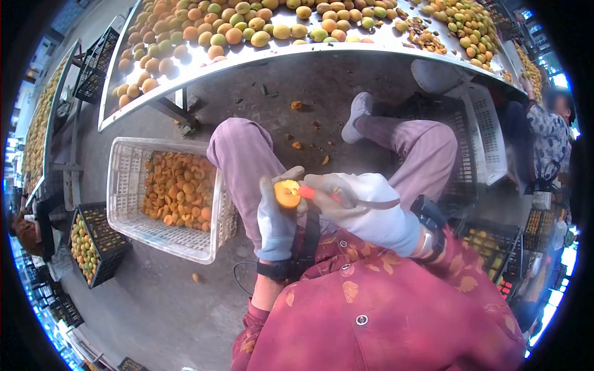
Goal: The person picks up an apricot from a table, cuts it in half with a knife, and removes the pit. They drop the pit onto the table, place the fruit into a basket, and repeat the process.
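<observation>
In the middle of the head view, my gloved left hand point(276, 213) holds a cut orange fruit point(288, 194) with its yellow inner face showing. My gloved right hand point(362, 201) is closed round a small tool, whose red part point(306, 191) touches the fruit's cut face. A dark, narrow piece point(378, 203) sticks out on the right side of that hand. Both hands are close together above my lap.
A white crate point(162, 241) of cut fruit stands left of my legs. Ahead is a metal table point(247, 55) heaped with whole fruit. Black crates point(114, 250) stand at both sides. A person point(547, 136) sits at the far right.
</observation>
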Action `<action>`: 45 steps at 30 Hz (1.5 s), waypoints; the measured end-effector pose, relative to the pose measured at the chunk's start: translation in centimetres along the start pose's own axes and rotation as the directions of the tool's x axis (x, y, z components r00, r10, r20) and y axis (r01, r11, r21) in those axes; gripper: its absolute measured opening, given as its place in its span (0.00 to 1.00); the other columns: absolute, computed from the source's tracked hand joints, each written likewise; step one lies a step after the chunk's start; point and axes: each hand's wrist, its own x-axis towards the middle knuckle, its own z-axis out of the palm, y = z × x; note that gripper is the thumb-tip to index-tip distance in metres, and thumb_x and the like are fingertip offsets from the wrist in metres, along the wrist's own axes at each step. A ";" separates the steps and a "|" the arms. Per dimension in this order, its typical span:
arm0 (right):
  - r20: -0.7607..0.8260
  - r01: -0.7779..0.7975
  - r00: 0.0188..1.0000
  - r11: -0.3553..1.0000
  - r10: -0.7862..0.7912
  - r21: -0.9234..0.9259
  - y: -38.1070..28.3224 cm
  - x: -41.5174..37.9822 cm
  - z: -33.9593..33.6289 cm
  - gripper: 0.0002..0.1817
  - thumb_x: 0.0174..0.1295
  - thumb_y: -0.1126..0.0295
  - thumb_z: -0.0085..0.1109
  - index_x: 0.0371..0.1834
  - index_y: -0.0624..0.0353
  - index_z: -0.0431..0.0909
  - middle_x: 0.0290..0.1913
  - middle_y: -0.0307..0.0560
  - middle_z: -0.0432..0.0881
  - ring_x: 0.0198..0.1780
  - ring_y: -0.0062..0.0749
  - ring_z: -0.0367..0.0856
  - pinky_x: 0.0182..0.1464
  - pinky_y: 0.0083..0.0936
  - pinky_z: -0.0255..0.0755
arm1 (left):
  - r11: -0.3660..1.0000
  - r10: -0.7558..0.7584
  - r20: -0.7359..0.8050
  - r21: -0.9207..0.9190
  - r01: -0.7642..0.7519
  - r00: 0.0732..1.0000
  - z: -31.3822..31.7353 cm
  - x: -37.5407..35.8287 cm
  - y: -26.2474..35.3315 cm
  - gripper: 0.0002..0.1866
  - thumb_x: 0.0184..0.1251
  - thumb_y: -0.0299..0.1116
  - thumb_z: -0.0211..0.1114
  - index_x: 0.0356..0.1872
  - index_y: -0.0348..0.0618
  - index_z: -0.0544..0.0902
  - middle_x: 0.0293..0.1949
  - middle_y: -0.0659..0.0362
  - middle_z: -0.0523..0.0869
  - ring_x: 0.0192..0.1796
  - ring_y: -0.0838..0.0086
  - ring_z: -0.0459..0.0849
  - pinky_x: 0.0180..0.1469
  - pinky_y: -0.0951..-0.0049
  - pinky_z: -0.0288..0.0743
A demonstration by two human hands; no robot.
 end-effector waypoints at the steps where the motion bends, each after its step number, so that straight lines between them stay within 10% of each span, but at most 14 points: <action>1: 0.016 -0.002 1.000 1.000 0.002 -0.025 -0.1 0.0 0.0 0.14 0.61 0.67 0.60 0.51 0.54 0.79 0.36 0.52 0.83 0.36 0.45 0.85 0.36 0.28 0.78 | 1.000 0.012 -0.023 0.013 -0.011 1.000 0.0 0.1 -0.2 0.36 0.76 0.59 0.42 0.54 0.29 0.76 0.32 0.58 0.82 0.23 0.79 0.73 0.26 0.80 0.66; 5: -0.027 0.082 0.996 0.986 -0.087 -0.148 0.8 -0.3 0.4 0.15 0.62 0.68 0.60 0.51 0.58 0.79 0.35 0.46 0.85 0.34 0.37 0.86 0.35 0.24 0.77 | 0.998 0.031 -0.066 0.049 -0.028 0.997 0.3 0.1 -0.1 0.36 0.76 0.59 0.41 0.53 0.29 0.76 0.29 0.59 0.81 0.20 0.80 0.70 0.22 0.80 0.63; 7: -0.030 -0.134 0.988 0.935 0.153 0.328 2.5 -0.1 0.9 0.14 0.62 0.72 0.59 0.51 0.63 0.79 0.37 0.43 0.86 0.34 0.26 0.86 0.35 0.20 0.76 | 0.999 -0.002 -0.023 0.048 0.003 1.000 0.2 -0.1 0.4 0.35 0.77 0.58 0.41 0.51 0.29 0.77 0.25 0.60 0.79 0.17 0.80 0.68 0.19 0.80 0.60; 12: 0.035 -0.195 0.978 0.833 0.207 0.518 0.3 -0.6 -0.3 0.15 0.70 0.72 0.54 0.54 0.71 0.77 0.52 0.52 0.82 0.47 0.27 0.82 0.49 0.24 0.81 | 1.000 0.008 -0.070 0.028 -0.006 0.998 0.7 -0.1 0.5 0.35 0.77 0.57 0.40 0.49 0.29 0.79 0.24 0.61 0.78 0.16 0.81 0.67 0.18 0.80 0.58; 18: -0.068 -0.018 0.997 0.921 0.049 0.389 0.7 -0.4 0.4 0.14 0.63 0.73 0.61 0.51 0.64 0.79 0.35 0.48 0.86 0.35 0.26 0.87 0.37 0.21 0.78 | 0.998 0.011 -0.091 0.058 -0.006 0.996 0.9 -0.1 0.3 0.34 0.78 0.57 0.39 0.49 0.30 0.79 0.23 0.62 0.78 0.16 0.81 0.67 0.19 0.82 0.58; 20: -0.044 0.123 0.990 0.977 -0.133 -0.175 0.2 -0.5 0.2 0.16 0.60 0.68 0.64 0.50 0.59 0.80 0.32 0.50 0.85 0.32 0.37 0.86 0.34 0.27 0.78 | 0.997 0.008 -0.094 0.079 0.000 0.996 1.1 -0.1 0.3 0.34 0.78 0.57 0.39 0.49 0.31 0.79 0.23 0.62 0.77 0.16 0.82 0.67 0.19 0.82 0.59; 22: -0.051 0.103 0.992 0.971 -0.117 -0.218 0.1 -0.6 0.3 0.17 0.57 0.64 0.66 0.50 0.55 0.81 0.31 0.52 0.83 0.31 0.44 0.85 0.31 0.32 0.78 | 0.988 0.045 -0.136 0.149 -0.025 0.990 1.3 0.0 0.2 0.34 0.78 0.56 0.38 0.50 0.32 0.79 0.21 0.63 0.76 0.17 0.82 0.66 0.19 0.82 0.59; 30: 0.078 -0.343 0.935 0.823 0.347 0.452 3.3 -0.3 0.5 0.15 0.70 0.69 0.53 0.54 0.68 0.76 0.44 0.44 0.82 0.43 0.21 0.82 0.44 0.15 0.76 | 0.979 0.021 -0.103 0.204 0.000 0.994 0.5 0.0 -0.1 0.32 0.78 0.54 0.40 0.47 0.33 0.81 0.21 0.63 0.77 0.17 0.83 0.66 0.20 0.82 0.58; 36: 0.107 -0.199 0.978 0.959 0.180 0.200 2.9 -0.9 0.6 0.17 0.71 0.66 0.53 0.55 0.68 0.76 0.45 0.45 0.82 0.43 0.23 0.82 0.45 0.18 0.77 | 0.973 0.026 -0.109 0.231 0.000 0.994 0.3 0.5 -0.8 0.31 0.78 0.55 0.40 0.48 0.34 0.81 0.22 0.63 0.77 0.17 0.84 0.67 0.20 0.82 0.59; 40: 0.146 -0.422 0.881 0.608 0.450 0.673 3.3 0.5 0.1 0.16 0.71 0.65 0.53 0.49 0.68 0.77 0.40 0.50 0.84 0.38 0.28 0.85 0.43 0.24 0.81 | 0.970 -0.016 -0.080 0.239 0.035 0.997 0.4 -0.1 -0.2 0.31 0.77 0.55 0.42 0.49 0.34 0.80 0.23 0.63 0.78 0.18 0.84 0.68 0.20 0.83 0.59; 45: 0.230 -0.414 0.877 0.421 0.421 0.808 7.0 0.7 0.0 0.17 0.69 0.66 0.55 0.49 0.72 0.76 0.36 0.54 0.82 0.34 0.33 0.83 0.38 0.30 0.82 | 0.966 -0.003 -0.075 0.256 0.022 0.997 0.7 -0.5 0.3 0.30 0.77 0.55 0.44 0.48 0.34 0.81 0.28 0.60 0.81 0.23 0.83 0.74 0.25 0.84 0.66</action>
